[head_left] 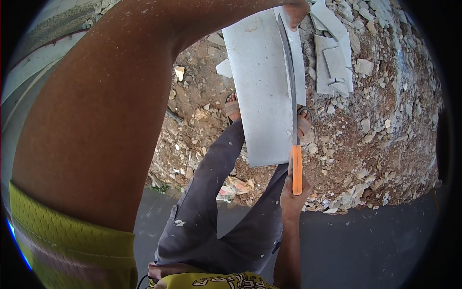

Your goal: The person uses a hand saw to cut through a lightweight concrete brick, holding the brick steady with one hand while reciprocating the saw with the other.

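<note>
A long light-grey flat board [264, 91] stretches away from my knees, above my sandalled feet. My right hand [292, 197] is closed round the orange handle of a handsaw [296, 168]. Its thin dark blade runs lengthwise along the board, near the right side, with a narrow strip of board to its right. At the far end my left hand [296, 14] grips the board beside the blade's tip; most of its fingers are cut off by the picture's upper edge. My bent left arm fills the left part of the view.
Broken flat grey pieces [332, 58] lie on the rubble at the far right. Stones and loose dirt [375, 130] surround my feet [233, 107]. Behind my legs runs a smooth dark grey surface [356, 241].
</note>
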Tool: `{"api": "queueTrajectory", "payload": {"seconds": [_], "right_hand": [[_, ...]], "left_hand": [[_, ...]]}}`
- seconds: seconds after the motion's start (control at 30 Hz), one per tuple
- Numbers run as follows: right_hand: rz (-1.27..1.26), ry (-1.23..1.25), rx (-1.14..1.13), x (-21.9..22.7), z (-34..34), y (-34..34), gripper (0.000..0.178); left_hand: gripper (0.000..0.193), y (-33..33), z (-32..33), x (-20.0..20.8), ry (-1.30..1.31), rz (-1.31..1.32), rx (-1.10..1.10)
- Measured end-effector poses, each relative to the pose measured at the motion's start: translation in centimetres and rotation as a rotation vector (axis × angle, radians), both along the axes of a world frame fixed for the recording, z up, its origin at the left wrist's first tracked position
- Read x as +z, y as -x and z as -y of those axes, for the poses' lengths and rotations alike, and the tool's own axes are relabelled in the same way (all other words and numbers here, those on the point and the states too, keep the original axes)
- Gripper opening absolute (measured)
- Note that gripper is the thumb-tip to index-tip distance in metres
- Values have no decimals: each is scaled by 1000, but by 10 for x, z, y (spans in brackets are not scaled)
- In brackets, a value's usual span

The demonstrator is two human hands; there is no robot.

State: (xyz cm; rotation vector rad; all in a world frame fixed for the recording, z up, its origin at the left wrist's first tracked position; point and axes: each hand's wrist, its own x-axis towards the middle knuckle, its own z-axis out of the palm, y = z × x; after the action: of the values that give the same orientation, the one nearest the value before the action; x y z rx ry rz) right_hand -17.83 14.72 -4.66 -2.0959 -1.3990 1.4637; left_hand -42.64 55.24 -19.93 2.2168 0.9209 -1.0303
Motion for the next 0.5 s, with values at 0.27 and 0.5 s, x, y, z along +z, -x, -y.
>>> {"api": "queueTrajectory", "payload": {"seconds": [0.27, 0.5], "right_hand": [[21, 47, 5, 10, 19, -17, 5], [57, 73, 35, 35, 24, -21, 8]], "left_hand": [[63, 0, 2, -2, 11, 21, 3], [62, -2, 4, -4, 16, 24, -5]]}}
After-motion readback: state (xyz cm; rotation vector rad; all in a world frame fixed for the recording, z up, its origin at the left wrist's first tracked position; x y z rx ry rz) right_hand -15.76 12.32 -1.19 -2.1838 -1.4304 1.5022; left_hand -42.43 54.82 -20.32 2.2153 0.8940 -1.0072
